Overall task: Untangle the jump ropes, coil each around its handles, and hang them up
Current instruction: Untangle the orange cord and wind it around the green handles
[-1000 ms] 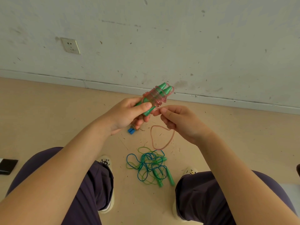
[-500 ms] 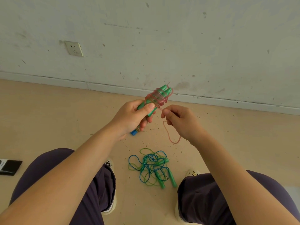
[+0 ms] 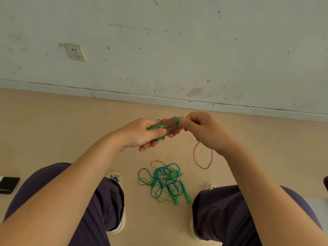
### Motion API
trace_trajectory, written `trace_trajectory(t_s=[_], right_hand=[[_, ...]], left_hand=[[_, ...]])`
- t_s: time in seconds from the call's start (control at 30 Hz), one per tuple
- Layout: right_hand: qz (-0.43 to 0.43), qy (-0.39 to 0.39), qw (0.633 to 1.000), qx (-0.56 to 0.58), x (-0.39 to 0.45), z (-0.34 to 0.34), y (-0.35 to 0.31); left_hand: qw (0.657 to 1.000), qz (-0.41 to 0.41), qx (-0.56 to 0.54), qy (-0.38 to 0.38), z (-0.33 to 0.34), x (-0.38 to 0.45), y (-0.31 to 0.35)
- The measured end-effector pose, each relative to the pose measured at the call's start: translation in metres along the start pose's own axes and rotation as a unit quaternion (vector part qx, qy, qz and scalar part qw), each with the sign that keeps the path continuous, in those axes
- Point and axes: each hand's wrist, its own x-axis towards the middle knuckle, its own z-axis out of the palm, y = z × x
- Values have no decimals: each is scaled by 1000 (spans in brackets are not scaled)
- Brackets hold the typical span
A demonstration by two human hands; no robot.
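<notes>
Between both hands, pink rope (image 3: 171, 127) coils thickly around green handles (image 3: 157, 126)

A tan floor (image 3: 53, 125) fills the lower frame, scattered with small dark specks. At lower centre a tangle of blue and green jump ropes (image 3: 164, 183) lies on it. A black object (image 3: 8, 184) rests at the left edge.

Green handles (image 3: 157, 126) partly hidden by left hand (image 3: 140, 134); wound rope (image 3: 171, 126) motion-blurred.
</notes>
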Motion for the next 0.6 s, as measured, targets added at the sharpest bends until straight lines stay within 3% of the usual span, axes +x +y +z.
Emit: trace_trajectory(t_s=[0.13,0.23,0.33,0.5,0.6], right_hand=[[-71,46,995,-53,1,11,2],[-84,27,996,-32,3,16,2],[-46,-15,997,54,5,14,0],[-42,15,997,67,7,23,0],[-44,27,997,54,7,29,0]], left_hand=[[989,-22,53,-134,-1,-5,4],[981,-26,22,-191,0,-8,6],[983,-18,-32,-178,4,-6,4],[984,-1,-117,-133,13,-3,1],[993,-15,-95,-68,19,-1,3]])
